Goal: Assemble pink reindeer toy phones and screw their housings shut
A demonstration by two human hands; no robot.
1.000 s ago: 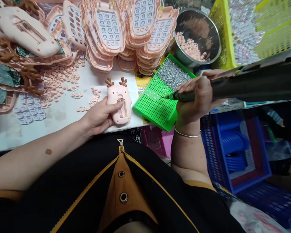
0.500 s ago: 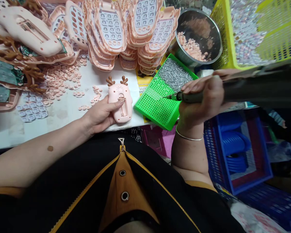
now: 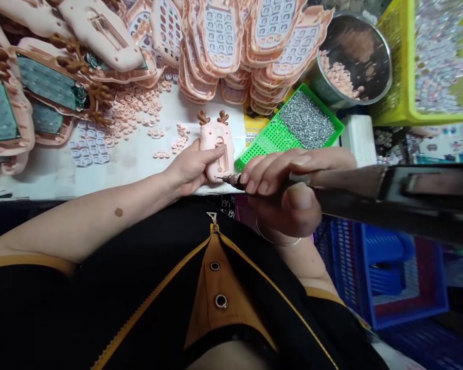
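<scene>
My left hand is wrapped round a pink toy phone with brown antlers. The phone lies back side up at the table's front edge, its battery compartment uncovered and my thumb across it. In my closed right hand is an electric screwdriver, held level. Its thin bit points left and meets the lower end of the phone's back, near a screw hole; whether a screw sits on the tip is too small to tell. Behind my right hand, a green perforated tray holds a heap of small silver screws.
Stacked pink phone shells with keypads stand at the back. Small pink parts and opened phones with green circuit boards lie left. A steel bowl, a yellow basket and a blue crate are on the right.
My right hand has brought the screwdriver from over the green tray left and down to the phone's lower end. My left hand still holds the phone. The whole view has shifted.
</scene>
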